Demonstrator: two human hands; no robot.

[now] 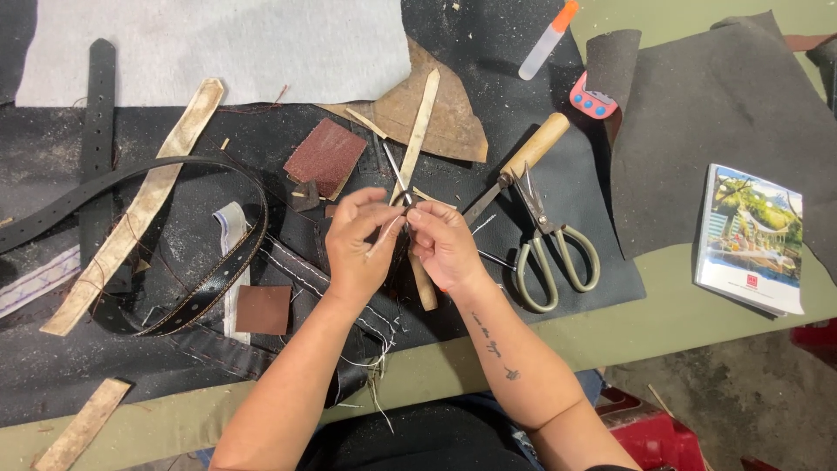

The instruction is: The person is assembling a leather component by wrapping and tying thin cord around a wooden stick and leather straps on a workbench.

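Hands meet over small snips

Both hands, left hand (359, 240) and right hand (445, 244), pinch together on slim pointed metal snips (399, 181) above the black leather sheet (488, 52) on the green counter (680, 314), large steel scissors (549, 244) lying nearby

Green worktable (697, 323): bearing black mat (488, 52), dark leather sheet (724, 131), white cloth (218, 44), picture booklet (751, 240), pale leather strip (83, 426) at near edge.

Thin white thread (386, 234) pinched between both hands' fingertips is too fine to trace; small metal snips (399, 179) half hidden behind them.
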